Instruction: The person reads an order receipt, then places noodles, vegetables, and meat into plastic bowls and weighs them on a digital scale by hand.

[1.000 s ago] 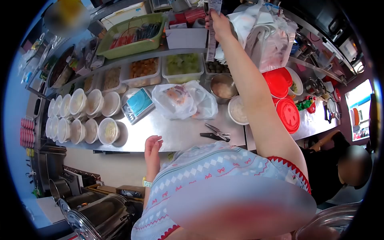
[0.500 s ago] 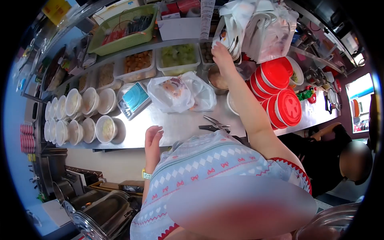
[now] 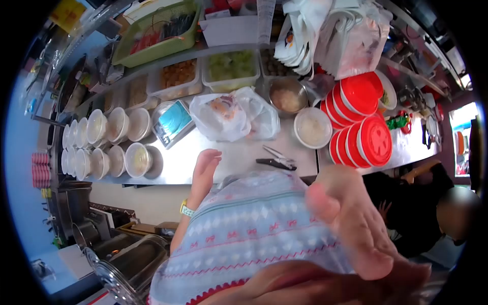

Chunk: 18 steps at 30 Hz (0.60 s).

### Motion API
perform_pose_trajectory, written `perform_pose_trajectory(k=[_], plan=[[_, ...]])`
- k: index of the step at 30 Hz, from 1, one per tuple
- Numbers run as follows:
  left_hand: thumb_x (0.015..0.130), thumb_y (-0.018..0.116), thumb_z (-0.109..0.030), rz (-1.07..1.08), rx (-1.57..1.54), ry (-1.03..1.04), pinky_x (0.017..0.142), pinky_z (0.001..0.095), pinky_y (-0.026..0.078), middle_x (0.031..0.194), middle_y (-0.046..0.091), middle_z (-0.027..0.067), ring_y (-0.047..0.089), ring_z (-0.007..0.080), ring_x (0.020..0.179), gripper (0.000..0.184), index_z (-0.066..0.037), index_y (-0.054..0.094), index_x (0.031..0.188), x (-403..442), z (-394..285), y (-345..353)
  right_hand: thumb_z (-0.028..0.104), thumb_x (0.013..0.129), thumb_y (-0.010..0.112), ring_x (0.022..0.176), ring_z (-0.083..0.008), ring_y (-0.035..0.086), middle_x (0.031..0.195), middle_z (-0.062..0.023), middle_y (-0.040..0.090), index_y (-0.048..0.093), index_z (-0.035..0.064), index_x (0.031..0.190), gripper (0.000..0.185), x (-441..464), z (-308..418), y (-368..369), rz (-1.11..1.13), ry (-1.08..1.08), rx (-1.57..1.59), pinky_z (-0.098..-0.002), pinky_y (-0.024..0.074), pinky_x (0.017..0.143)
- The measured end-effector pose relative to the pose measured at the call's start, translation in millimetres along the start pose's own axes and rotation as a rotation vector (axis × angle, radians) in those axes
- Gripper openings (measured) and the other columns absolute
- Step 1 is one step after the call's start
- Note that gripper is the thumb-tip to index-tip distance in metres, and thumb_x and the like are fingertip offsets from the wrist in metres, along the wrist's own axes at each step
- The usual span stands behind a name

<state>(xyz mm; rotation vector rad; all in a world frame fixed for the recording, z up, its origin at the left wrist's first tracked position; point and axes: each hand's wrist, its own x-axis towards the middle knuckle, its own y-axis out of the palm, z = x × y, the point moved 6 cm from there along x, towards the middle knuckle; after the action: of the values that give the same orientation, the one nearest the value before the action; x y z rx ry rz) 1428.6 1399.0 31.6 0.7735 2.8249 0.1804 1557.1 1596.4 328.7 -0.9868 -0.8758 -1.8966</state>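
Observation:
My left hand (image 3: pixel 206 170) hovers at the front edge of the steel counter, fingers loosely stretched and nothing in it. A watch with a yellow-green band (image 3: pixel 186 208) sits on its wrist. Large and blurred, my right hand (image 3: pixel 351 218) is raised close to the camera in front of my patterned apron (image 3: pixel 249 223). Its fingers are smeared and partly hidden, so I cannot tell whether they are closed. On the counter between the hands lie black-handled scissors (image 3: pixel 277 159). White plastic bags (image 3: pixel 223 117) with contents stand behind them, beside a blue-screened device (image 3: pixel 173 123).
Lidded plastic bowls (image 3: pixel 118 124) line the left. Red-lidded tubs (image 3: pixel 373 140) are stacked right, near a white bowl (image 3: pixel 312 128) and a metal bowl (image 3: pixel 287 95). Food containers (image 3: pixel 230 71) run along the back. Plastic bags (image 3: pixel 351 40) hang above. Another person (image 3: pixel 412 203) is at right.
My right hand has left the hanging plastic bags and come back close to the camera. The white and metal bowls are now uncovered. My left hand has shifted slightly right and up.

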Motion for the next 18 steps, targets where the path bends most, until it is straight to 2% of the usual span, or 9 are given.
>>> perform_pose_trajectory(k=[2,7,11,12,14,16,18], plan=[[0.094,0.049,0.002,0.044,0.013,0.045,0.098,0.0328,0.045,0.116,0.058,0.0099,0.057,0.0194,0.107,0.027,-0.001,0.052,0.121,4,1,4,0.036,0.096,0.053,0.137,-0.0346,0.041,0.146,-0.021,0.044,0.043,0.0019,0.142,0.058,1,-2,0,-0.04,0.002,0.018,-0.047,0.0268,0.116],[0.094,0.051,0.0,0.054,0.034,-0.028,0.096,0.0323,0.044,0.115,0.059,0.0085,0.057,0.0194,0.106,0.026,-0.002,0.053,0.12,2,2,6,0.04,0.098,0.05,0.136,-0.0367,0.041,0.142,-0.0239,0.046,0.045,0.0002,0.14,0.059,2,-1,5,-0.1,-0.027,0.047,-0.0469,0.0272,0.116],[0.095,0.052,-0.003,0.051,0.012,-0.067,0.095,0.0317,0.044,0.114,0.059,0.0078,0.057,0.0187,0.106,0.025,-0.003,0.054,0.12,2,8,11,0.043,0.099,0.048,0.136,-0.0384,0.041,0.14,-0.0263,0.048,0.046,-0.0012,0.139,0.059,8,6,2,-0.348,-0.026,0.219,-0.0469,0.0274,0.116],[0.096,0.051,-0.004,0.06,0.007,-0.075,0.096,0.032,0.044,0.115,0.059,0.0077,0.056,0.0184,0.106,0.025,-0.003,0.054,0.12,1,10,13,0.044,0.1,0.047,0.136,-0.0389,0.041,0.139,-0.0269,0.048,0.047,-0.0016,0.139,0.06,8,8,5,-0.293,-0.019,0.195,-0.0469,0.0275,0.116],[0.096,0.051,-0.004,0.063,-0.005,-0.091,0.097,0.0323,0.044,0.115,0.059,0.0077,0.056,0.0184,0.106,0.025,-0.003,0.054,0.121,-1,10,18,0.054,0.097,0.046,0.142,-0.0431,0.031,0.148,-0.0304,0.037,0.033,-0.0046,0.147,0.078,1,5,16,-0.017,-0.019,0.053,-0.0467,0.0203,0.12],[0.097,0.051,-0.005,0.082,-0.03,-0.091,0.097,0.0333,0.044,0.116,0.059,0.0078,0.057,0.0188,0.106,0.025,-0.004,0.053,0.121,1,13,18,0.051,0.097,0.046,0.135,-0.0529,0.034,0.141,-0.0368,0.041,0.041,-0.0047,0.143,0.073,-22,-1,25,-0.016,-0.237,-0.096,-0.0528,0.017,0.118],[0.097,0.049,-0.005,0.079,0.006,-0.086,0.097,0.0323,0.045,0.118,0.059,0.0084,0.057,0.0176,0.107,0.025,-0.004,0.052,0.122,2,16,13,0.046,0.1,0.041,0.132,-0.0539,0.04,0.14,-0.0349,0.045,0.048,0.0004,0.141,0.062,-22,13,23,0.006,-0.055,-0.099,-0.0552,0.0197,0.117]])
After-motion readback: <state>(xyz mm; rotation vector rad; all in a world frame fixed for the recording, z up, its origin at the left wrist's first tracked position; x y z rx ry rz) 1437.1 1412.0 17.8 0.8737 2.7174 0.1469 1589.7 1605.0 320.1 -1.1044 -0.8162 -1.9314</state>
